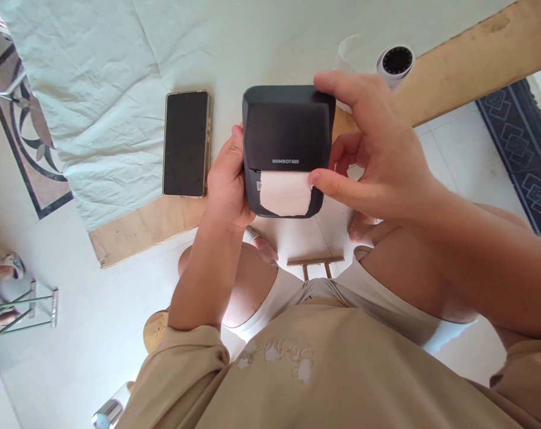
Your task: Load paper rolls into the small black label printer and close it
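Observation:
A black label printer (pixel 290 134) marked NIIMBOT is held up over the table's near edge. A torn-edged white strip of label paper (pixel 285 193) comes out of its slot and lies over its lower front. My left hand (pixel 228 179) is closed around the printer's left side, with its fingers hidden underneath. On the right side, my right hand (pixel 378 149) grips the printer's edge. Its index fingertip rests at the far corner and its thumb tip meets the paper's right edge. The other fingers are curled behind, partly hidden.
A dark-screened phone (pixel 186 144) in a clear case lies left of the printer on the pale cloth (pixel 105 107). A white roll with a black core (pixel 396 62) stands at the far right. The table's bare wooden edge (pixel 476 56) runs alongside. Below are my legs and a wooden stool (pixel 155 331).

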Action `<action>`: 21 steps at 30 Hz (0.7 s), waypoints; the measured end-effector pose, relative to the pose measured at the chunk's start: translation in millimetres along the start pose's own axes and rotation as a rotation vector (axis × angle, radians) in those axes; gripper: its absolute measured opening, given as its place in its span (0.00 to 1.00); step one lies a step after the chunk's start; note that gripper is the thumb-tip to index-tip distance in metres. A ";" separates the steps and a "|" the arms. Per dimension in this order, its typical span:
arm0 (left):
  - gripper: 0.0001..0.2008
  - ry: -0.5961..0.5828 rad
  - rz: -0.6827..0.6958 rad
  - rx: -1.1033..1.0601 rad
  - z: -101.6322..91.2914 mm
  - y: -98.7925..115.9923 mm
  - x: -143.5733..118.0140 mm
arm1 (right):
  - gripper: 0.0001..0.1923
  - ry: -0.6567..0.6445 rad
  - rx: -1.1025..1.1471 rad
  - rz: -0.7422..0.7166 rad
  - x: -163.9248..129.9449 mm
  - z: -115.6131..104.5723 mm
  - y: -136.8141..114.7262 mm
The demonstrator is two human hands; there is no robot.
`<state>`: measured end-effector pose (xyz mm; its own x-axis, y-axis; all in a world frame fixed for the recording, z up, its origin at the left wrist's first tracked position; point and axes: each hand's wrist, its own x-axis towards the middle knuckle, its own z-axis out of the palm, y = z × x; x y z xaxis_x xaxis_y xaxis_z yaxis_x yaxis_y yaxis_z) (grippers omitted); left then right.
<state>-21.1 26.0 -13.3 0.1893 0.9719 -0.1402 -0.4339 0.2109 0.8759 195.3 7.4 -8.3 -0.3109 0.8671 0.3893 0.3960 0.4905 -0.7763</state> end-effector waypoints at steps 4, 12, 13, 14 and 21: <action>0.12 -0.066 -0.054 -0.051 11.4 7.4 -3.1 | 0.37 0.121 -0.069 0.014 1.9 -3.6 -12.0; 0.17 -0.222 -0.072 -0.037 3.3 1.9 1.0 | 0.13 0.431 0.083 0.089 8.8 -3.5 -38.3; 0.17 -0.224 -0.087 -0.034 2.3 2.1 0.9 | 0.14 0.450 0.090 0.082 9.7 -4.0 -37.7; 0.17 -0.224 -0.100 -0.030 1.7 2.4 0.8 | 0.12 0.456 0.088 0.073 10.4 -4.6 -36.9; 0.19 -0.181 -0.093 0.053 12.3 3.0 -1.3 | 0.03 0.057 -0.404 0.107 17.6 -7.2 -44.4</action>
<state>-11.8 24.0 -4.8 0.3839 0.9126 -0.1405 -0.3610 0.2884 0.8869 178.4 1.5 36.6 -0.2060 0.9128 0.3527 0.7339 0.3825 -0.5613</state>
